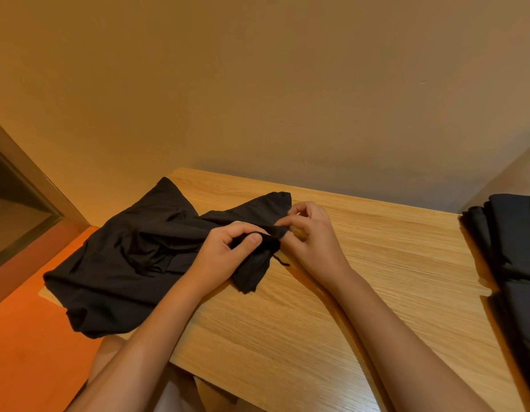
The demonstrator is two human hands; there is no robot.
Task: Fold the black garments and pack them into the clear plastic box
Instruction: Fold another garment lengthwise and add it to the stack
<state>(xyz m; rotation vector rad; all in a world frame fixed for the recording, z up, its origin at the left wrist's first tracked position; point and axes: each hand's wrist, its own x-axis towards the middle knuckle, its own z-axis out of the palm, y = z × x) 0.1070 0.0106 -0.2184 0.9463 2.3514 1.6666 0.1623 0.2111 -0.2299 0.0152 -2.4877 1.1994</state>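
Pinching crumpled black garment (124,263), both hands.

Warm, dim orange light; soft shadows; wide-angle bending at the edges; slight softness.

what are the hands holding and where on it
Both grip the crumpled black garment at one edge: the left hand bunches fabric there, and the right hand pinches it just beside.

light wooden table (361,263) against a plain tan wall (258,84), orange floor (26,337) at left
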